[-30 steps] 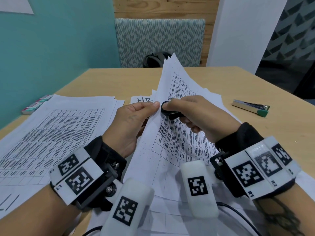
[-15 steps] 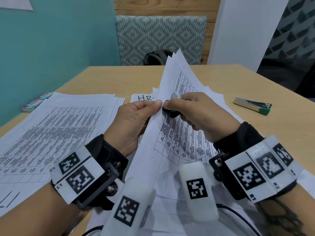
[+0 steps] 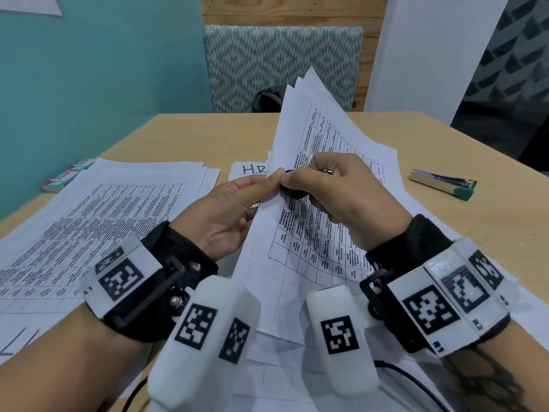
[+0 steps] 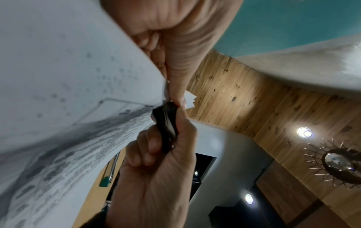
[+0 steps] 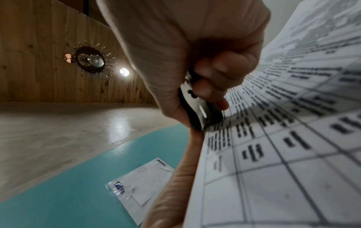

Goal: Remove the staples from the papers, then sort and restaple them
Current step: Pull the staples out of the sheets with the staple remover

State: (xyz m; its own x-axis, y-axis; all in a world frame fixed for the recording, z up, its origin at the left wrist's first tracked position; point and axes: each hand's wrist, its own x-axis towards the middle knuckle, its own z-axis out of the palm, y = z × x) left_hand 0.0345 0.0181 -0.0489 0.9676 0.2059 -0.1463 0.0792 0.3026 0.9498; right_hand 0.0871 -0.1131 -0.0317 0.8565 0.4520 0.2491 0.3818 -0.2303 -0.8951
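Observation:
A stapled set of printed table sheets [image 3: 309,233] stands tilted up off the table at centre. My left hand [image 3: 228,215] pinches its left edge [image 4: 136,74] between thumb and fingers. My right hand [image 3: 338,197] grips a black staple remover [image 3: 292,191] whose tip sits at the paper's edge beside my left thumb; the tool [image 4: 166,126] shows black with a metal side [image 5: 199,111] in the wrist views. The staple itself is hidden by fingers and tool.
A second pile of printed sheets [image 3: 98,221] lies at the left. A sheet marked "H.R" [image 3: 249,169] lies behind the hands. A silver stapler with a green end [image 3: 442,184] rests at the right. Staple boxes [image 3: 68,175] sit by the teal wall. A chair [image 3: 282,66] stands beyond the table.
Both hands and the held papers have stayed almost in place; the remover's tip has shifted slightly along the paper's edge.

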